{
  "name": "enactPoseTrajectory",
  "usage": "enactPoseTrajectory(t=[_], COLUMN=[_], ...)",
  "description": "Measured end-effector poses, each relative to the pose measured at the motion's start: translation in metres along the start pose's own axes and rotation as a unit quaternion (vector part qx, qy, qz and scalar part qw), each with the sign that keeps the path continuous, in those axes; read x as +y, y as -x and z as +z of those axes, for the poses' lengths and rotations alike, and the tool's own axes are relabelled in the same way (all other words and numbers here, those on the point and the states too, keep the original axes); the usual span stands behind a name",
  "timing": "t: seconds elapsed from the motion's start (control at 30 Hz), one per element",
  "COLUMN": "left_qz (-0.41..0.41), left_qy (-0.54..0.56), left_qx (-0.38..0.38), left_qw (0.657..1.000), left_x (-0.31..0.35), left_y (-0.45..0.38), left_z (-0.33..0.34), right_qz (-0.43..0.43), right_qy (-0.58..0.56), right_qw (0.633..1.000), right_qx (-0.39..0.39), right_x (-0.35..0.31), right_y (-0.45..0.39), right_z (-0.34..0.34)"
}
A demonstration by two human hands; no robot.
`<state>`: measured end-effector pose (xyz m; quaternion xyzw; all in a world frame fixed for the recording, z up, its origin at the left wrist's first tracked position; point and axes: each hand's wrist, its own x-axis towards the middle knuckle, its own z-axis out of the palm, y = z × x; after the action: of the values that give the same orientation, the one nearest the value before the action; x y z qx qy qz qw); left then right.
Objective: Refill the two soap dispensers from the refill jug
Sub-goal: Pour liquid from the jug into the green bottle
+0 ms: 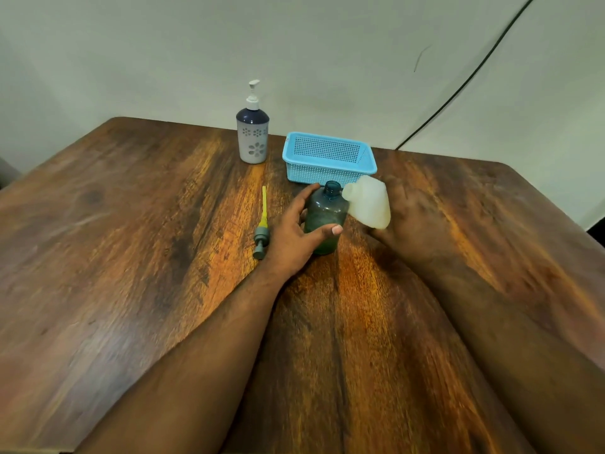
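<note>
A teal see-through dispenser bottle (325,217) stands upright on the wooden table (131,257), its neck uncapped. My left hand (294,234) is wrapped around its body. My right hand (415,221) grips the whitish refill jug (370,201), tilted so its spout sits just right of the bottle's mouth. The bottle's grey pump with a yellow tube (262,224) lies flat on the table to the left of my left hand. A second dispenser (252,136), white and navy with flower cut-outs and a white pump fitted, stands at the back.
A light blue perforated basket (329,158) sits just behind the bottle and jug. A black cable (458,90) runs down the wall to the table's back edge at the right.
</note>
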<state>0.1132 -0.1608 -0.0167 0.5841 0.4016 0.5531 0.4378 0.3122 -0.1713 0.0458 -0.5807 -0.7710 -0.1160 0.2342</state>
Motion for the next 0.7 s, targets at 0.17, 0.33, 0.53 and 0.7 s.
enactPoseTrajectory(t=[0.17, 0.33, 0.53, 0.7], left_qz=[0.001, 0.002, 0.001, -0.004], left_qy=[-0.003, -0.015, -0.012, -0.017], left_qx=[-0.007, -0.005, -0.009, -0.005], left_qw=[1.0, 1.0, 1.0, 1.0], left_x=[-0.001, -0.001, 0.002, 0.002], left_y=[-0.002, -0.002, 0.0, 0.001], left_z=[-0.001, -0.002, -0.002, 0.0], right_qz=[0.089, 0.198, 0.303, 0.316], right_qy=[-0.087, -0.213, -0.318, -0.344], right_qw=[0.992, 0.953, 0.893, 0.878], right_qx=[0.026, 0.081, 0.096, 0.104], right_x=[-0.002, -0.007, -0.008, -0.012], right_y=[0.01, 0.008, 0.008, 0.01], right_z=[0.01, 0.009, 0.017, 0.021])
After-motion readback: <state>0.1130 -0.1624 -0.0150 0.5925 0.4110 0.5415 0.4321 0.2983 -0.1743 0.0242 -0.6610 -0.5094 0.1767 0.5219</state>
